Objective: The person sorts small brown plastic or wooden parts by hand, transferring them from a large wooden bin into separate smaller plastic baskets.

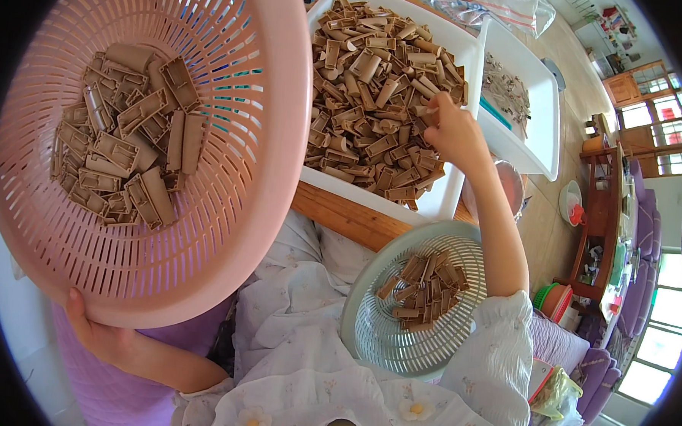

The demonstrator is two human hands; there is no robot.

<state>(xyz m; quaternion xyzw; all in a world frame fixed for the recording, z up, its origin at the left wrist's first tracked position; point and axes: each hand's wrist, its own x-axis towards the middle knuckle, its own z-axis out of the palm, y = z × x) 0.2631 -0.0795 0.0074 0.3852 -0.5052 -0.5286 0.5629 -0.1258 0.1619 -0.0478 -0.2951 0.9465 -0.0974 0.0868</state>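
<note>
A large pink plastic basket (278, 172) with slotted sides is tilted up at the left, a heap of hollow tan plastic pieces (115, 155) inside it. My left hand (107, 332) grips its lower rim, thumb on the outside, other fingers partly hidden. My right hand (455, 134) reaches over the right side of a white tray (440, 206), fingers curled down at a deep pile of the same tan pieces (380, 100). What its fingertips hold, if anything, cannot be made out. Under my right forearm, a grey-green basket (367, 305) contains a smaller heap of tan pieces (426, 293).
Another white tray (542, 138) with thin greyish scraps and a teal strip lies beyond my right hand. A wooden table edge (341, 217) runs below the trays. Clear plastic bags (509, 11) are at the back. Farther right stand a wooden cabinet (596, 216) and a purple sofa (644, 249).
</note>
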